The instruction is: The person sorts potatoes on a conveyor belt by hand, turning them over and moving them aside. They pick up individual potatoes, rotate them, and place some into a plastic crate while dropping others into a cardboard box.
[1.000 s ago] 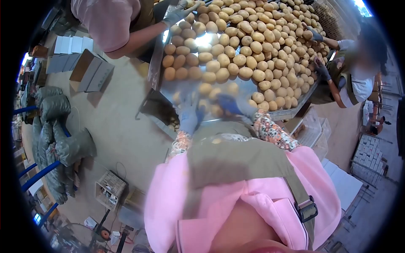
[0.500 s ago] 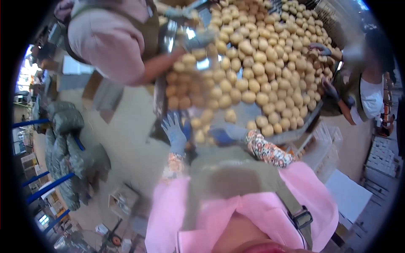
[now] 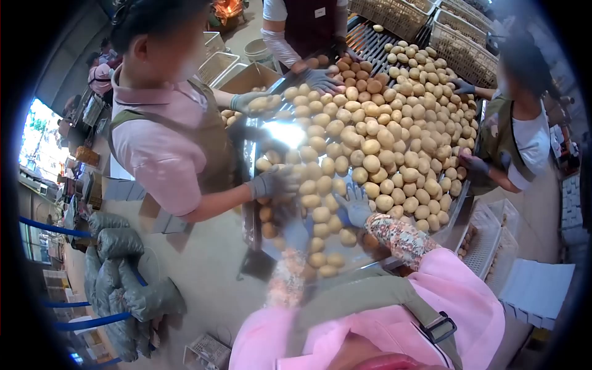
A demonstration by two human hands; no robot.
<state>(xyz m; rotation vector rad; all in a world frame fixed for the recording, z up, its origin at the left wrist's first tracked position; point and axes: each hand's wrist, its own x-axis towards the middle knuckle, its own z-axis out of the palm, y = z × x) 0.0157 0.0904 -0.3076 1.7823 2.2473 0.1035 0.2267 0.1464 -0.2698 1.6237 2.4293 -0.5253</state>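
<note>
Many round, pale-brown potatoes [image 3: 385, 139] lie heaped on a metal sorting table [image 3: 250, 179]. Both my hands wear grey-blue gloves with floral sleeves above them. My right hand [image 3: 354, 206] rests among the potatoes near the table's front side, fingers spread, gripping nothing. To its left, my left hand [image 3: 295, 231] reaches over the front left part of the table beside several potatoes; motion smears its fingers, so their pose is unclear.
Co-workers' gloved hands touch potatoes at the left [image 3: 274, 183], the back [image 3: 322, 80] and the right [image 3: 475, 163]. Plastic crates [image 3: 462, 49] stand behind the table, another crate [image 3: 484, 240] at the right. Filled dark sacks [image 3: 117, 265] are piled at the left.
The view has shifted and shows more of the far side. Both my hands have moved from the table's front edge in over the potatoes. The left co-worker's hand is now on potatoes near mine.
</note>
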